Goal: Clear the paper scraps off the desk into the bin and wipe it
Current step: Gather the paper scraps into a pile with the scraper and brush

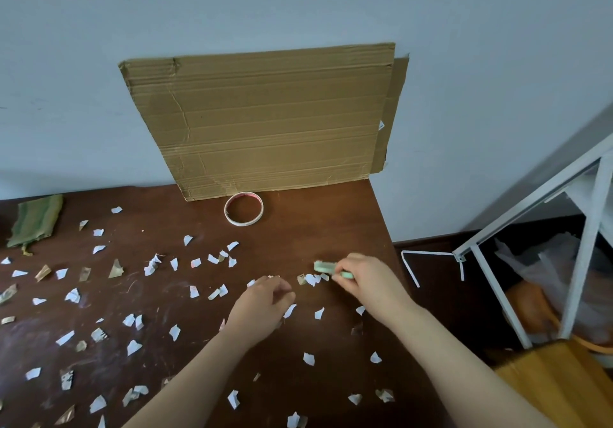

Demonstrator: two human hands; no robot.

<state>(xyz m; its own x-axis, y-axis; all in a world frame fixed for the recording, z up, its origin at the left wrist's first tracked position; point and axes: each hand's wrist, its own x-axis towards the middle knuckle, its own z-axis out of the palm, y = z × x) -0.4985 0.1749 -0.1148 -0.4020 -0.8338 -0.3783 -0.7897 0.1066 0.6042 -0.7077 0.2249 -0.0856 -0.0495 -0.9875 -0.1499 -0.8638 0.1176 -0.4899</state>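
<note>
Several white and brownish paper scraps [133,347] lie scattered over the dark brown desk [292,238]. My right hand [365,281] grips a small pale-green brush or scraper [326,267] near the desk's right edge, its head down by a little cluster of scraps [311,279]. My left hand [265,305] hovers beside it with fingers curled over scraps at its fingertips; whether it holds any is hidden. A green cloth [36,220] lies at the far left of the desk.
A cardboard sheet [265,119] leans on the wall behind the desk, with a tape roll [243,209] in front of it. To the right stand a white metal rack [547,228], a plastic-bagged orange bin [547,301] and a wooden surface [564,388].
</note>
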